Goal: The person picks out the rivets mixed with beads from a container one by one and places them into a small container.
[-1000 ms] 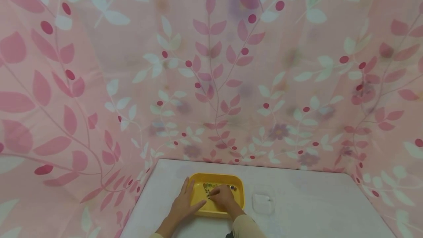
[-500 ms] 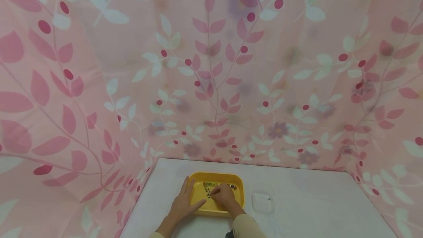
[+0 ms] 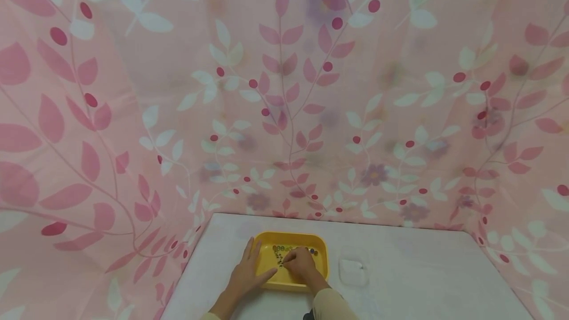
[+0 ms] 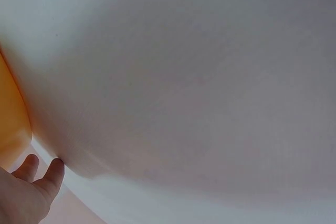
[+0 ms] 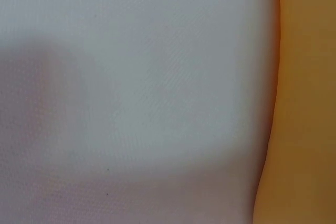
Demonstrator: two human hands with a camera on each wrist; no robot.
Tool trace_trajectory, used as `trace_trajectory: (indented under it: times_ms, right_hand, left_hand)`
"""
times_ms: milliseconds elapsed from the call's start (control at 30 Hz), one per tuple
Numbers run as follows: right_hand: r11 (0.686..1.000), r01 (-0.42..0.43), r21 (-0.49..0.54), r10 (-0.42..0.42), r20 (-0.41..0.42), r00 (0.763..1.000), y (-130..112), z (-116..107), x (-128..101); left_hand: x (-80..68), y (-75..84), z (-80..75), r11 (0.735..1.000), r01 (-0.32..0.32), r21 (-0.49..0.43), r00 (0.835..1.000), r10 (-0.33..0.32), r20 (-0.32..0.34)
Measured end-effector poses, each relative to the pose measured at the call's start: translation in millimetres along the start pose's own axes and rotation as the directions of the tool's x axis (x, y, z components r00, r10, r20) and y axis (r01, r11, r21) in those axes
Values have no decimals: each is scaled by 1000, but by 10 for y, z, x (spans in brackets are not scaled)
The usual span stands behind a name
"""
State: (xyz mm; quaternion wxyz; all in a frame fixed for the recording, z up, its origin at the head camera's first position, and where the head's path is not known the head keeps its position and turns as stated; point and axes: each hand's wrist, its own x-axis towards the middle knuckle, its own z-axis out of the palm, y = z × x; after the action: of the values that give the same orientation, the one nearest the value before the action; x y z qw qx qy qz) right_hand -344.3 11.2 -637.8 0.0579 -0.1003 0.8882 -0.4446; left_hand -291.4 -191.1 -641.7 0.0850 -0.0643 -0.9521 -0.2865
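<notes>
A yellow tray [image 3: 291, 286] holds a row of round, glassy marbles [image 3: 278, 248] along its far side. A slanting line of smaller, dark and pale beads [image 3: 278, 256] runs from the row's left end toward the middle. My right hand [image 3: 301, 263] is over the tray with curled fingers, its thumb and fingertips pinching at a small bead that they mostly hide. My left hand [image 3: 246, 271] lies with spread fingers along the tray's left side, thumb reaching over the near left corner. In the left wrist view, fingertips [image 4: 54, 167] show beside the tray's yellow wall [image 4: 10, 114].
A clear plastic container [image 3: 353, 271] stands on the white tabletop [image 3: 413, 270], right of the tray. Floral pink cloth [image 3: 284, 112] encloses the table at the back and both sides. The right wrist view shows the tray's outer wall [image 5: 304, 98] beside the white surface.
The right hand's fingertips have shifted slightly to the right, by the line of small beads. The left hand and the tray stay in place.
</notes>
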Motion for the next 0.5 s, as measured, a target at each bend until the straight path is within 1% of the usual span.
trace_trajectory:
  times_ms: [133,400,500]
  right_hand:
    - [1000,-7,13,7,2,1000,-1,3,-9]
    - [1000,13,23,-13,-8,1000,23,13,1]
    - [1000,5,22,-5,-10,1000,36,15,9]
  left_hand:
    - [-4,3,-4,1000,2,-2,1000,-2,1]
    - [-8,14,-11,1000,1,-1,1000,-1,-4]
    - [-6,19,-8,1000,7,-5,1000,-7,1]
